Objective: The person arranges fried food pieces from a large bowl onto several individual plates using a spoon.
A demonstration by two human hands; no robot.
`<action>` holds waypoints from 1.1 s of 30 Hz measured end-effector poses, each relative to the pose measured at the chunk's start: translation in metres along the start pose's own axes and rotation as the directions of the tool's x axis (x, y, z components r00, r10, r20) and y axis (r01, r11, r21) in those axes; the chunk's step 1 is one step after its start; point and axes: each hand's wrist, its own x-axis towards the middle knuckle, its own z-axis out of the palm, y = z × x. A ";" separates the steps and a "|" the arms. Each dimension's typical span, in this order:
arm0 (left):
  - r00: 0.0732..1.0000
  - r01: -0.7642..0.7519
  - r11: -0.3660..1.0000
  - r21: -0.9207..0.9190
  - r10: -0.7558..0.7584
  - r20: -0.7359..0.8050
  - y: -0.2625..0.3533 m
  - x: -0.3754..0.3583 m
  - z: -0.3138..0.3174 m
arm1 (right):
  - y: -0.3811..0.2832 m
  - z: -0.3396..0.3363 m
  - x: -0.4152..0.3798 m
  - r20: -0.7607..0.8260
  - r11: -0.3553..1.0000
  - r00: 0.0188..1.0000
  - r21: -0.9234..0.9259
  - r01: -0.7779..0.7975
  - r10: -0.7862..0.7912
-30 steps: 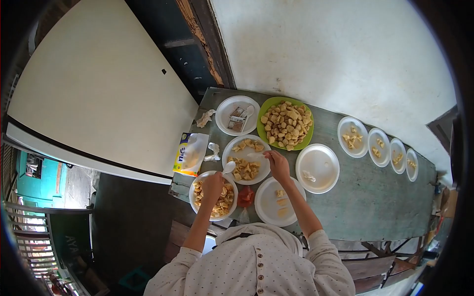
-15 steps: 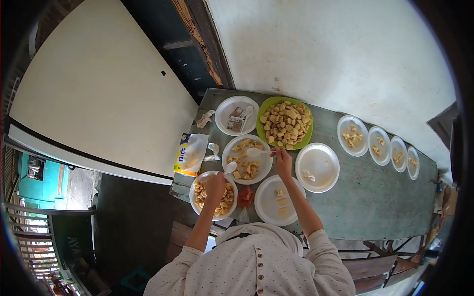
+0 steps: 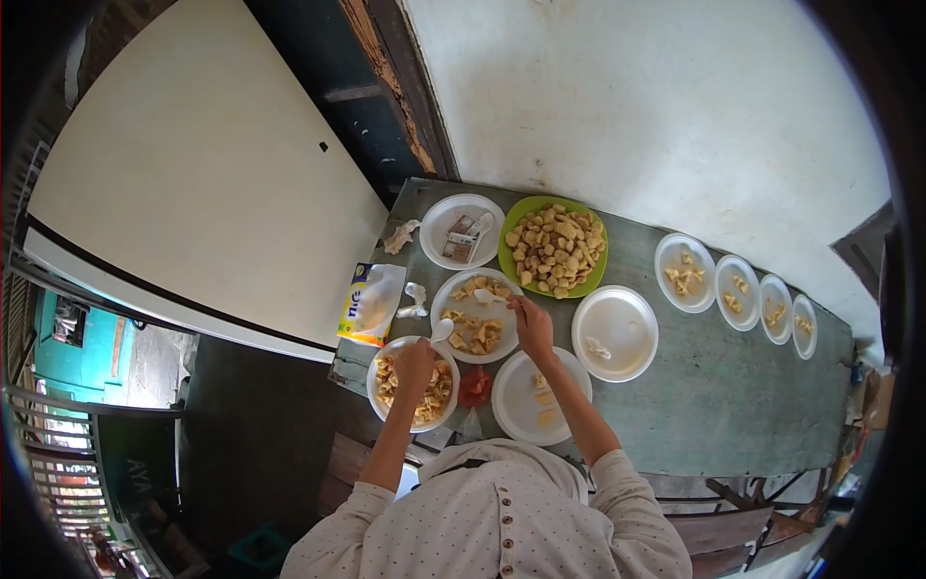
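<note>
My left hand is closed around a white plastic spoon, above a white plate heaped with cut yellowish-brown pieces. A second white spoon is pinched in my right hand. Its bowl lies over the middle white plate, which holds pale yellow pieces in several clusters. Under my right forearm is another white plate with a few pale pieces in a row; the arm hides part of it.
A green plate piled with round brown pieces stands at the back. Left of it, a white plate holds small packets and a spoon. A white plate with a crumpled scrap lies right, before several plates of portions. A yellow-white pack lies left.
My right hand has moved a little left and down, carrying its spoon further over the middle plate. My left hand and its spoon have shifted slightly left. The camera view has also shifted slightly.
</note>
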 end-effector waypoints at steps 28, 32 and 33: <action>0.999 -0.045 0.999 -0.013 0.045 -0.008 0.019 0.038 -0.001 | 0.021 0.017 -0.020 0.253 0.510 0.794 0.650 -0.563 0.552; 0.993 -0.100 0.978 -0.184 0.085 -0.087 0.040 0.002 -0.017 | 0.021 -0.020 -0.048 0.227 0.488 0.793 0.683 -0.543 0.565; 0.989 -0.123 0.961 -0.246 0.097 -0.115 0.046 -0.008 -0.020 | 0.016 -0.035 -0.056 0.217 0.474 0.796 0.704 -0.529 0.566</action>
